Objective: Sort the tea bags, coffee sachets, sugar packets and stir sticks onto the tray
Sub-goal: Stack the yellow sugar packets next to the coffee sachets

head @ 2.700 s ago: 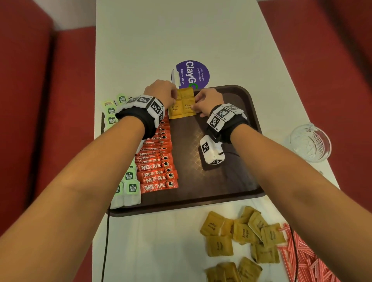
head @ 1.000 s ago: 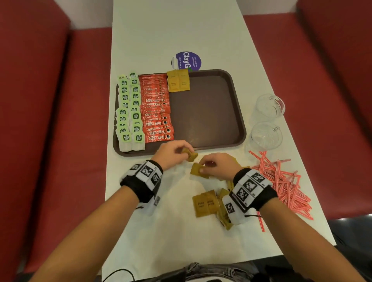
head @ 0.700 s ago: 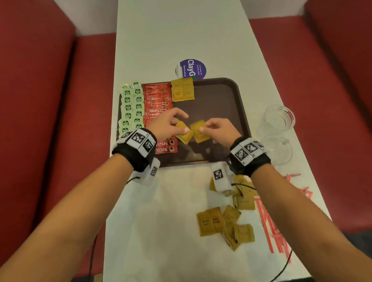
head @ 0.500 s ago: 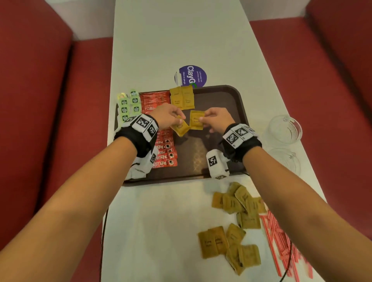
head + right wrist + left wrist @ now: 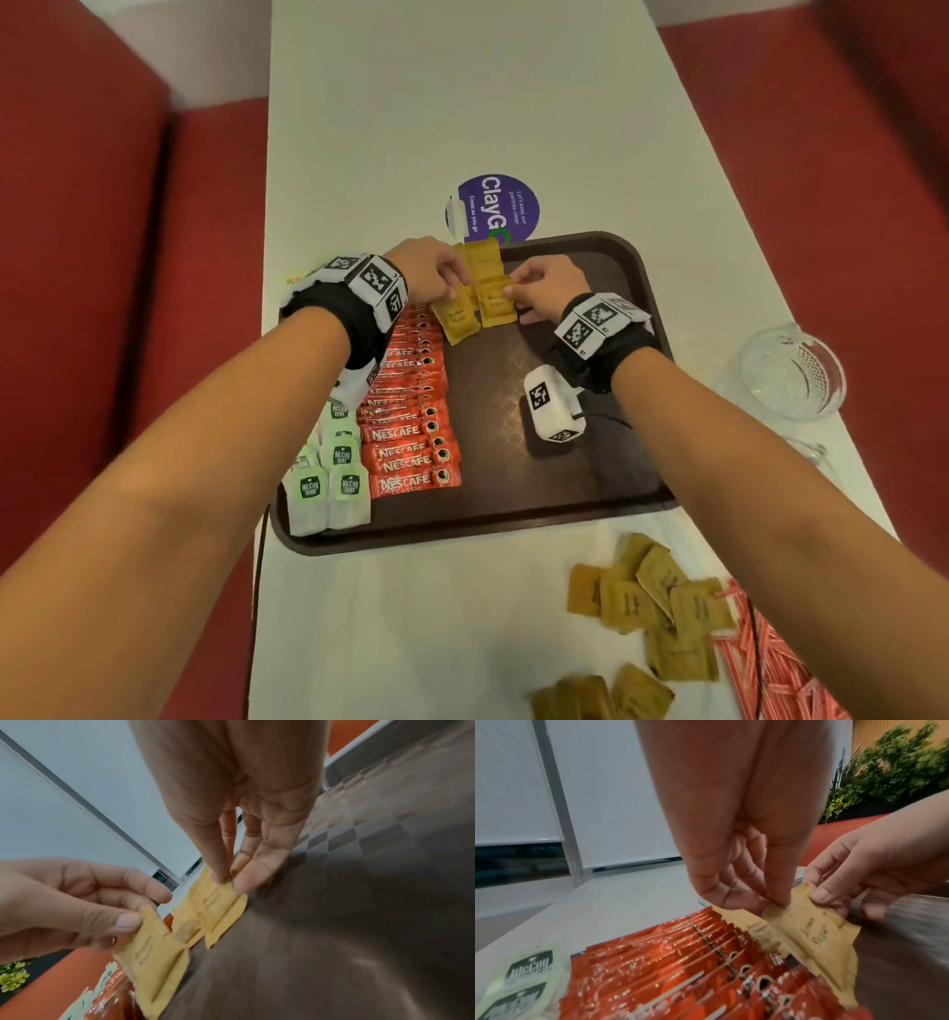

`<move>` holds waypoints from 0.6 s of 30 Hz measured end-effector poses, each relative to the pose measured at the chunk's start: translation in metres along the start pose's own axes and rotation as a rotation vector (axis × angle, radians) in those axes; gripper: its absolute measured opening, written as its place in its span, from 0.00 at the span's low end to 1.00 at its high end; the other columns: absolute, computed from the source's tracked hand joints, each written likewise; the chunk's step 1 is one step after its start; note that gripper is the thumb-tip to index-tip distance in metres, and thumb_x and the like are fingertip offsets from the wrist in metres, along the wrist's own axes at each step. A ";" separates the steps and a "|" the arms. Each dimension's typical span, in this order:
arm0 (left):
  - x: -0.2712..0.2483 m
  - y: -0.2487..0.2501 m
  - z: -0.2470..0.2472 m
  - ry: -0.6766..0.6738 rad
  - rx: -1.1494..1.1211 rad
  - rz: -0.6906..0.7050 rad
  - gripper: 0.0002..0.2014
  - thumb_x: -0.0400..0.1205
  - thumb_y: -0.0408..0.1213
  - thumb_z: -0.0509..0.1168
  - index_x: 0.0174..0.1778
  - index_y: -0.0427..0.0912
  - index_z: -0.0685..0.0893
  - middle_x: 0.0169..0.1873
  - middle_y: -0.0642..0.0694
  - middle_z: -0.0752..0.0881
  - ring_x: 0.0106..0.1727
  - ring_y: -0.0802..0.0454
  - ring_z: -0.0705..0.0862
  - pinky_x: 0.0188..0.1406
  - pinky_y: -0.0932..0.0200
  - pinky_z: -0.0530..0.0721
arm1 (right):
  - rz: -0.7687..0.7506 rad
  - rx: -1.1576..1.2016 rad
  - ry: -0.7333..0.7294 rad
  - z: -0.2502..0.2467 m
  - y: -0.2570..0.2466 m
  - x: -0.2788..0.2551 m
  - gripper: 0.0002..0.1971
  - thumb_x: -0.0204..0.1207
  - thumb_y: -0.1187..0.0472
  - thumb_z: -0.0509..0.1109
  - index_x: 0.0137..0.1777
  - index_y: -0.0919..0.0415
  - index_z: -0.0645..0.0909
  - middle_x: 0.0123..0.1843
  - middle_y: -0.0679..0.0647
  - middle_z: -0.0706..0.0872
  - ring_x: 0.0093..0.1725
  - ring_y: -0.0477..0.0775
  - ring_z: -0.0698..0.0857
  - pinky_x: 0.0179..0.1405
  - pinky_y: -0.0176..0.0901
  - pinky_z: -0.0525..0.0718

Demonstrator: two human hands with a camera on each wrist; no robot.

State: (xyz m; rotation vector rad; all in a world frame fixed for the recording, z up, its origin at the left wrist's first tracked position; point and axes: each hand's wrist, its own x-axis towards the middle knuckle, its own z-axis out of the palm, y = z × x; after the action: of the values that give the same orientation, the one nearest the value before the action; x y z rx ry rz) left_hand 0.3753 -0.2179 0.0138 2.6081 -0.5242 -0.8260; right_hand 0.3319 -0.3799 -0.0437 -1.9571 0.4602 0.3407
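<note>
Both hands have moved up the tray [image 5: 590, 503] since a moment ago. The left hand [image 5: 429, 272] pinches one sugar packet [image 5: 456, 317], the right hand [image 5: 547, 289] another packet [image 5: 495, 303], beside the coffee sachets [image 5: 411, 411]; loose packets [image 5: 647, 606] lie on the table.

You've got "NESCAFE CLASSIC" on the coffee sachets [image 5: 405, 452], "McCoy teas" on the tea bags [image 5: 328, 488], "ClayGo" on the far purple sticker [image 5: 495, 208].
</note>
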 end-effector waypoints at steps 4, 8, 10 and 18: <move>0.012 -0.001 0.004 0.064 0.017 0.029 0.11 0.78 0.27 0.67 0.54 0.39 0.86 0.55 0.42 0.86 0.55 0.52 0.82 0.52 0.64 0.74 | -0.019 -0.063 0.005 0.001 0.000 0.005 0.03 0.75 0.65 0.71 0.45 0.58 0.80 0.44 0.56 0.83 0.42 0.50 0.84 0.35 0.37 0.87; 0.021 -0.002 0.012 0.108 0.045 0.054 0.10 0.78 0.28 0.67 0.53 0.40 0.88 0.56 0.43 0.86 0.59 0.49 0.81 0.55 0.64 0.73 | -0.036 -0.103 -0.013 0.001 0.001 0.006 0.03 0.74 0.63 0.73 0.46 0.59 0.82 0.44 0.54 0.83 0.43 0.48 0.83 0.32 0.34 0.85; 0.023 -0.002 0.013 0.127 0.040 0.051 0.10 0.77 0.28 0.68 0.53 0.39 0.87 0.55 0.43 0.86 0.58 0.48 0.82 0.55 0.64 0.74 | -0.038 -0.136 -0.021 0.002 0.000 0.006 0.05 0.75 0.62 0.72 0.49 0.60 0.83 0.45 0.54 0.83 0.44 0.48 0.83 0.33 0.35 0.85; 0.025 -0.002 0.016 0.173 -0.017 0.026 0.11 0.75 0.25 0.69 0.53 0.35 0.84 0.48 0.38 0.88 0.51 0.46 0.85 0.54 0.59 0.78 | -0.040 -0.172 0.022 0.005 0.000 0.011 0.02 0.75 0.60 0.72 0.44 0.55 0.80 0.47 0.52 0.83 0.45 0.51 0.85 0.40 0.41 0.88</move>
State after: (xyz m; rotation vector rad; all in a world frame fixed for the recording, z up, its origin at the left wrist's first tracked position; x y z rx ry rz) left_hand 0.3850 -0.2306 -0.0110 2.6197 -0.4980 -0.5872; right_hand 0.3412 -0.3769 -0.0506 -2.1362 0.4172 0.3430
